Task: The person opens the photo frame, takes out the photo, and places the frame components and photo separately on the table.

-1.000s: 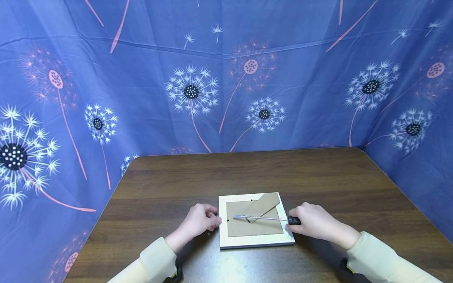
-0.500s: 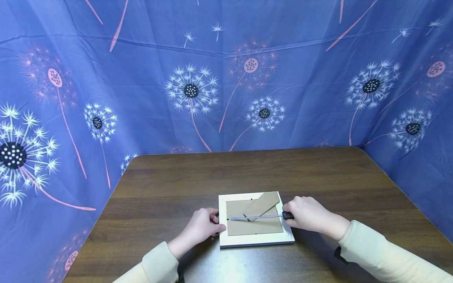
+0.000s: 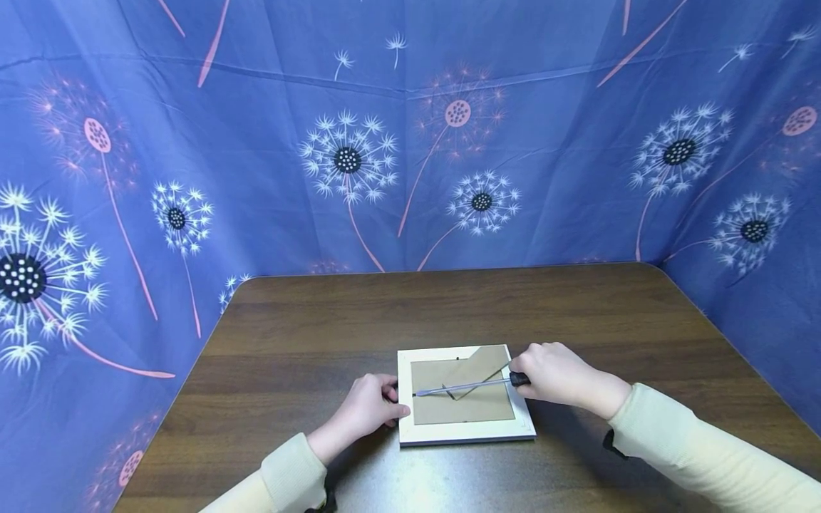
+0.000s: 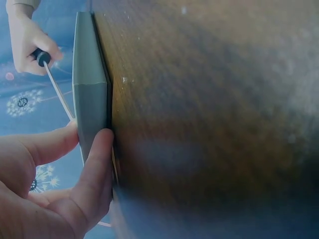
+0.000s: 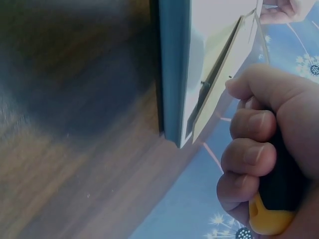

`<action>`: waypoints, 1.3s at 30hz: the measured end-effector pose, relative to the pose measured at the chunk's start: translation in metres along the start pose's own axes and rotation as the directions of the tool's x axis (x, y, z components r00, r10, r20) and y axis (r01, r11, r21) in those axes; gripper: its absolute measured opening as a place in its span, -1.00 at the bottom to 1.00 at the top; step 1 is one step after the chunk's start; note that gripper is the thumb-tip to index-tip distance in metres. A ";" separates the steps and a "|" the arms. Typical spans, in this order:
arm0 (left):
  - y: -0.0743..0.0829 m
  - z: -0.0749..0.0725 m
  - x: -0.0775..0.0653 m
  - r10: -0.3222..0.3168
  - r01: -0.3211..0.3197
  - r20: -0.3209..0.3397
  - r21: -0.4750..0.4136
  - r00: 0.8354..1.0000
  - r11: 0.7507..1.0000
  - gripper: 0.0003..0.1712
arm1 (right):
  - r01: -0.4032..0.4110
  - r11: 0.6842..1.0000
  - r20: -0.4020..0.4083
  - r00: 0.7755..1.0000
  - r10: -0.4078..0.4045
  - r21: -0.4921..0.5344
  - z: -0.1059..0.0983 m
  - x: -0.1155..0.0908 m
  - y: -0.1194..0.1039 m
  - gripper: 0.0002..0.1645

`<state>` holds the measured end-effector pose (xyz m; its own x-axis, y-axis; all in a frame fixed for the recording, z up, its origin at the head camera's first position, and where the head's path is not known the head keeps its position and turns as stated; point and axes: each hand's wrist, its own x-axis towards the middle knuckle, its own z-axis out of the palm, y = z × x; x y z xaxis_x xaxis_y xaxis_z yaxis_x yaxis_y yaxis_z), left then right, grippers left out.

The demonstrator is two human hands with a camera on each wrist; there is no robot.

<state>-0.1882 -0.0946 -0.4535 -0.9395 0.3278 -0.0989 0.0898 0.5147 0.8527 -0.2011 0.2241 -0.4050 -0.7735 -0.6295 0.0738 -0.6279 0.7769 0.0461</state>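
A white picture frame (image 3: 468, 430) lies back side up on the table, its brown backing board (image 3: 436, 412) framed by the border. On the board sits a stand flap (image 3: 484, 361), slightly lifted in the right wrist view. My left hand (image 3: 368, 406) grips the frame's left side, thumb on the border and fingers at the outer edge. My right hand (image 3: 558, 374) holds a screwdriver (image 3: 462, 387) by its black and yellow handle, fingers wrapped round it. The shaft crosses above the board, and its flat tip is right at a small dark tab by the left inner edge.
The brown wooden table (image 3: 321, 313) has rounded far corners. Blue cloth (image 3: 269, 142) with dandelion prints hangs behind it and along both sides.
The screwdriver tip has shifted left to the inner edge of the border. My right hand has moved farther up the table, and my left thumb has come onto the border.
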 end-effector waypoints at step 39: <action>0.002 0.000 0.002 -0.012 0.014 0.036 -0.053 0.999 0.999 -0.59 | 0.243 0.968 0.034 0.970 -0.241 -0.064 -0.012 0.020 0.009 -0.66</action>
<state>-0.1903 -0.0926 -0.4517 -0.9281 0.3499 -0.1276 0.0591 0.4767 0.8771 -0.2213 0.2190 -0.3908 -0.6015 -0.7984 0.0269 -0.7903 0.5996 0.1264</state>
